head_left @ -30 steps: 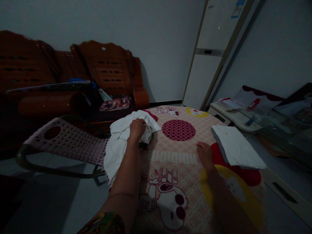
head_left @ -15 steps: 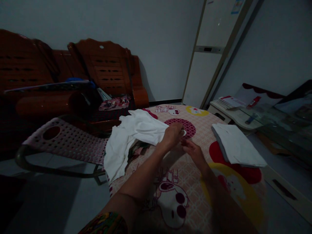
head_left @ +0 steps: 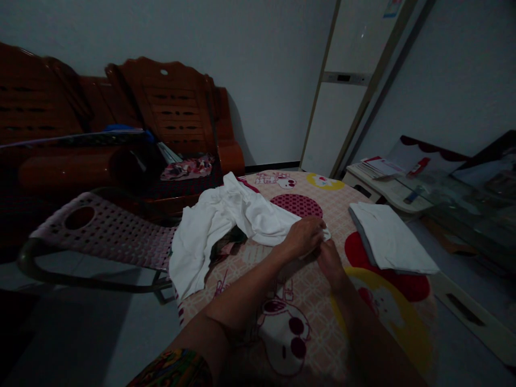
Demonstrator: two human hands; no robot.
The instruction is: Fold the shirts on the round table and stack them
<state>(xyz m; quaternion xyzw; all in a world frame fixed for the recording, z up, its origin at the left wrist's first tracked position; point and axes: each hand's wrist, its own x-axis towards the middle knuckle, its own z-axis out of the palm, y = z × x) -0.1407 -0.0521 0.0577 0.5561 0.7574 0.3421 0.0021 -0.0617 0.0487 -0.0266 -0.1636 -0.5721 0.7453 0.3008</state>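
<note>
Shifted right since the earlier frame: the left hand (head_left: pixel 307 235), grasping one end of the loose white cloth (head_left: pixel 262 217), which spreads from centre to left of centre on the patterned tablecloth (head_left: pixel 338 199). Right hand (head_left: pixel 330 262) adjoins that end; its grip cannot be determined. Folded white fabric (head_left: pixel 393 236) lies right of frame.

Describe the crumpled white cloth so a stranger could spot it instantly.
Find the cartoon-print table. Sprawled from its left edge is a crumpled white cloth, one end in the left hand. Its loose folds differ from the flat, folded white stack at right.
</note>
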